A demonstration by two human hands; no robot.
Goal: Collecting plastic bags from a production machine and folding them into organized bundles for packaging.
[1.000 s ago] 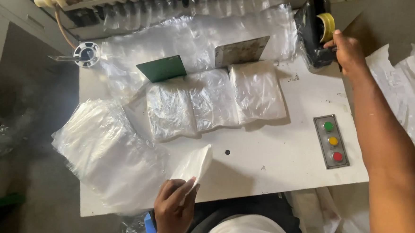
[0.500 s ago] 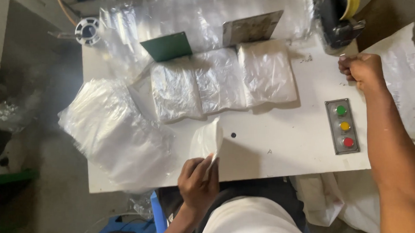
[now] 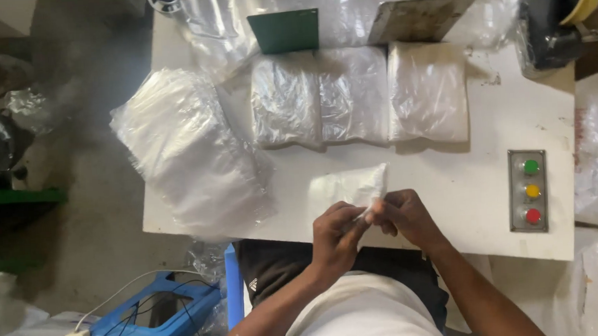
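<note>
Head view: one small white plastic bag lies near the front edge of the white tabletop, its long axis running roughly left to right. The left hand and right hand meet at its right end, fingers closed and pinching that end between them. Three filled clear packets lie side by side toward the back edge. One loose stack of clear bags overhangs the left edge. Near the right edge sits one button panel with three buttons: green, yellow, red.
</note>
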